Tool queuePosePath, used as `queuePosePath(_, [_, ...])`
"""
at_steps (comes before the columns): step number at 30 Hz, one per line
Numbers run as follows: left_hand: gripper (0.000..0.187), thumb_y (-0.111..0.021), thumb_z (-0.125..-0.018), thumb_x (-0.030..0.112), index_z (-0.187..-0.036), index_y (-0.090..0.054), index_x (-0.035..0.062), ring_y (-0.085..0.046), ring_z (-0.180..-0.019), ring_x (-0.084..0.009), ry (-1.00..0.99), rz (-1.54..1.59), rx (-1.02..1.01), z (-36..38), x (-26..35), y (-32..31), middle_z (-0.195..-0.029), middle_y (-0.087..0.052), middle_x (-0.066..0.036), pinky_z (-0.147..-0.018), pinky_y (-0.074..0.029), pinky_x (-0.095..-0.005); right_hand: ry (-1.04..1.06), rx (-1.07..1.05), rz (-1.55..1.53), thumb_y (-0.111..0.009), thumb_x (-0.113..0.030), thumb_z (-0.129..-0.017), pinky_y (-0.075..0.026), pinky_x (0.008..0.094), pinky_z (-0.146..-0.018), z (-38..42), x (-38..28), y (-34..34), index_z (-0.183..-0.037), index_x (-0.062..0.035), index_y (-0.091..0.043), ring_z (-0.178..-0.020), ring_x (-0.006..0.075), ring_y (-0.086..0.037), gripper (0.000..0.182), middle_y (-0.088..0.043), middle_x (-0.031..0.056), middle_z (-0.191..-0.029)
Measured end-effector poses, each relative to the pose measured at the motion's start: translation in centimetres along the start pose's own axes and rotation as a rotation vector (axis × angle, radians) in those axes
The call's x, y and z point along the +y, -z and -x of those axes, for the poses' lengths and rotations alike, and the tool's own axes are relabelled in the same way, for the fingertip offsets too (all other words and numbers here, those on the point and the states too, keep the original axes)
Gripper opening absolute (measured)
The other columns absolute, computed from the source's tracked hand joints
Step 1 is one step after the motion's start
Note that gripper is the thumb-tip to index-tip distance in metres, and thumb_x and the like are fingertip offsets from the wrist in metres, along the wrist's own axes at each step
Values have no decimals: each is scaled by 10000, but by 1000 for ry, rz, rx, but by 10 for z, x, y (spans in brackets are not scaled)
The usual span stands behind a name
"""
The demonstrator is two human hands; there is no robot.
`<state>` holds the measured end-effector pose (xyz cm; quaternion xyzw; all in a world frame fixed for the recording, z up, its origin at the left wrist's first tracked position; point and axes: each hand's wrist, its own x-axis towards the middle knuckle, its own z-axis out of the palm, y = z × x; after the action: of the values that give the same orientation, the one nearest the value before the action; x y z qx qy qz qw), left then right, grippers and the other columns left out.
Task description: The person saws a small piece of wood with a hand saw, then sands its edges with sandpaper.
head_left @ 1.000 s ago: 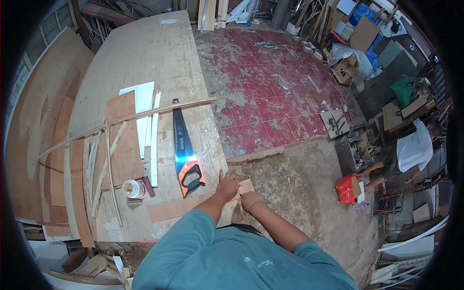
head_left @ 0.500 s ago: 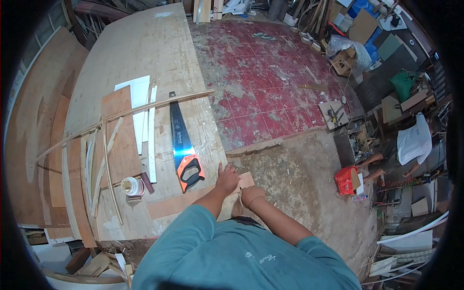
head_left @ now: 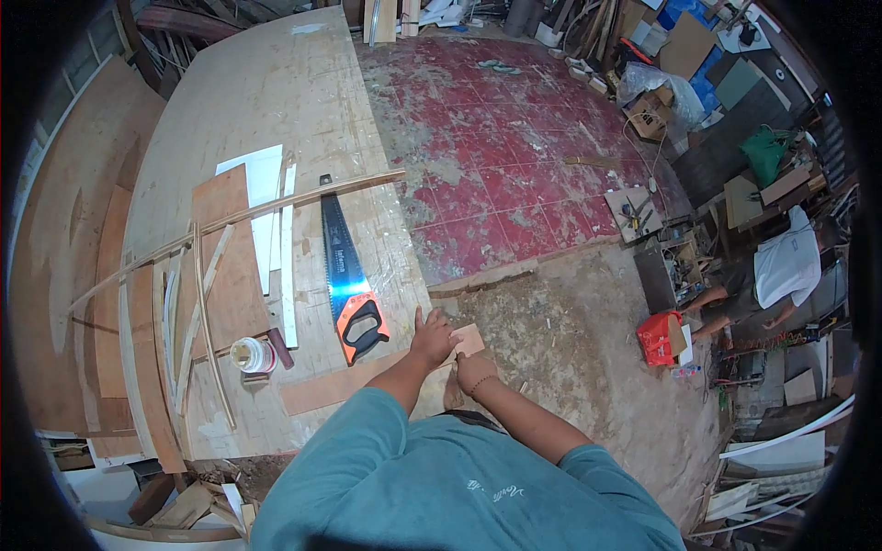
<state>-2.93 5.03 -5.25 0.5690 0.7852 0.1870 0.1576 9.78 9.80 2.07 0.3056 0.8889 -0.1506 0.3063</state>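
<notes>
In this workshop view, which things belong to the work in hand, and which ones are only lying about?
In the work, judging by contact:
Thin board, with the left hand on it and the right hand near its end
Plywood sheet under most of it

Seemingly lying about:
Handsaw, untouched, though perhaps connected
White tub
Red bag
Slippers

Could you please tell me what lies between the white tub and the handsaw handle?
In the head view, a maroon block and the lower end of a white strip lie between the white tub and the handsaw handle.
</notes>
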Motion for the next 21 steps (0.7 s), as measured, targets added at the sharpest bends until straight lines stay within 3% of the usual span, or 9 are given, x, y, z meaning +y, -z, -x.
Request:
queuePosePath(2, [455, -479, -889, 444, -984, -672, 43, -335, -1319, -290, 4, 6, -15, -6, -9, -10, -1157, -552, -110, -1103, -18, -610, -42, -15, -65, -389, -168, -917, -518, 461, -759, 0, 0, -4, -1236, -74, -517, -905, 329, -666, 357, -674, 171, -1003])
queuePosePath(4, [464, -480, -892, 444, -995, -677, 37, -302, -1336, -276, -28, -170, 168, -20, -26, -21, -1199, -528, -98, -1108, -13, -602, 2, 22, -103, -372, -161, -931, -516, 464, -761, -2, 5, 8, -1274, -104, -478, -901, 341, -664, 364, -666, 183, -1021])
queuePosePath(7, [459, -477, -898, 443, -995, -681, 43, -279, -1345, -264, 13, -59, 84, -26, -33, -6, -1231, -505, -86, -1113, -16, -593, -15, 67, -151, -365, -147, -930, -519, 464, -754, -11, 0, 16, -1274, -125, -482, -897, 352, -663, 363, -669, 186, -1003])
queuePosePath(12, [418, -466, -915, 404, -973, -685, 52, -295, -1335, -253, -7, -59, 158, -24, -28, 0, -1238, -500, -72, -1120, -34, -575, 14, -71, 23, -393, -137, -912, -520, 447, -777, 11, -12, 74, -1206, -72, -570, -938, 324, -660, 349, -666, 189, -1024])
queuePosePath(14, [373, -459, -926, 352, -965, -688, 59, -307, -1325, -250, 25, -64, 62, -23, -24, 9, -1242, -496, -64, -1120, -42, -573, 44, -59, 30, -418, -146, -898, -521, 437, -791, 29, -13, 99, -1093, -52, -645, -951, 320, -658, 314, -665, 189, -1031])
queuePosePath(18, [352, -447, -933, 318, -952, -689, 64, -310, -1321, -246, 2, -37, 129, -26, -24, 4, -1239, -491, -53, -1120, -46, -573, -46, 13, -25, -482, -167, -869, -526, 417, -816, -7, 0, 53, -1038, -80, -692, -977, 304, -660, 284, -668, 161, -1069])
queuePosePath(21, [361, -415, -959, 317, -1056, -662, 73, -292, -1338, -228, 65, -58, -67, -18, -14, 17, -1297, -455, -56, -1133, -51, -552, 10, 61, -142, -483, -166, -868, -531, 410, -807, 14, 3, 50, -1026, -82, -694, -970, 304, -662, 276, -672, 161, -1061])
